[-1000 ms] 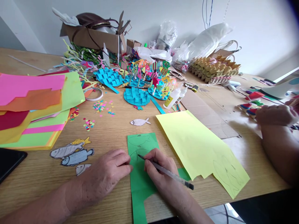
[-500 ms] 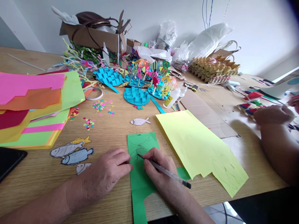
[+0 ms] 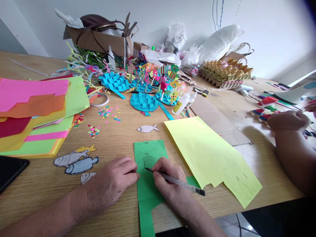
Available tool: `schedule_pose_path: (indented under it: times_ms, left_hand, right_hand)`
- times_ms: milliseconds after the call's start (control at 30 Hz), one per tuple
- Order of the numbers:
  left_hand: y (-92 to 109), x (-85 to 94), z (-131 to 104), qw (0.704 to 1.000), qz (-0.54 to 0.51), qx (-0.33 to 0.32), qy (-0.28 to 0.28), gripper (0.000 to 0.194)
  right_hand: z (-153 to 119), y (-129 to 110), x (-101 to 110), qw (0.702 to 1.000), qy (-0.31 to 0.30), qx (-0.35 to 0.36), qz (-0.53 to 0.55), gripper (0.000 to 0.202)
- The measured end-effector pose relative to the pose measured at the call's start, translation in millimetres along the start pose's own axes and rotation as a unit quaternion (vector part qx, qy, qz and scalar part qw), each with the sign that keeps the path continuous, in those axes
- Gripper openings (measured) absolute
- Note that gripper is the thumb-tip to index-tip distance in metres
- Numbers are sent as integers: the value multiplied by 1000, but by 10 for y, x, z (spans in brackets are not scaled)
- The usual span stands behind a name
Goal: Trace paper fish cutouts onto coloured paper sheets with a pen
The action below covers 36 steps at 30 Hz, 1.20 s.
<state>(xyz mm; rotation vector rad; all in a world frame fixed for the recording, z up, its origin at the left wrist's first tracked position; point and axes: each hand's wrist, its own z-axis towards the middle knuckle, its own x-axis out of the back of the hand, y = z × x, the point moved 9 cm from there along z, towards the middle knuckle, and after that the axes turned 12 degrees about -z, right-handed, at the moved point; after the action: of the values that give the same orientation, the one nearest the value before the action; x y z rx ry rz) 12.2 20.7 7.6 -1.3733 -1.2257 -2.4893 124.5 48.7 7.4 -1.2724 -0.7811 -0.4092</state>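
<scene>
In my right hand (image 3: pixel 170 179) is a pen (image 3: pixel 181 183), pinched between thumb and fingers, with its tip on the green paper (image 3: pixel 149 194). Two pencil-like fish outlines show on that sheet, the lower one partly covered by my fingers. My left hand (image 3: pixel 118 177) lies on the table with its fingers curled and pressed together, gripping the sheet's left edge. Just above the sheet lies a small pale fish cutout (image 3: pixel 147 128). Several more fish cutouts (image 3: pixel 81 164) lie left of my left hand, one partly hidden behind it.
Yellow paper (image 3: pixel 197 148) with drawn outlines lies to the right. Coloured sheets (image 3: pixel 46 105) are stacked at left, near a black device (image 3: pixel 12 171). Woven blue paper discs (image 3: pixel 144 102) and glue bottles (image 3: pixel 181 103) stand farther back. Another person's arm (image 3: pixel 291 148) rests at far right.
The pen tip has moved slightly down the green paper, leaving a short curved line within the lower fish outline. My left hand stays in place.
</scene>
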Motion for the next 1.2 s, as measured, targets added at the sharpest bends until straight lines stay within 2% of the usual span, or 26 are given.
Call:
schedule_pose_path:
  times_ms: [567,733,933,1200]
  left_hand:
    - [16,-8,-2,1000,18,-5,2,26]
    - [80,34,12,999,26,-30,15,31]
    - [90,19,-4,999,26,-30,11,42]
    - [112,28,-15,998,45,-38,17,43]
  right_hand:
    - [-20,36,-63,1000,-10,1,5,9]
    - [-3,16,-82,1000,-7,15,4,9]
    - [6,12,-102,1000,-13,16,1,9]
    - [-3,3,-107,1000,-15,20,-6,10]
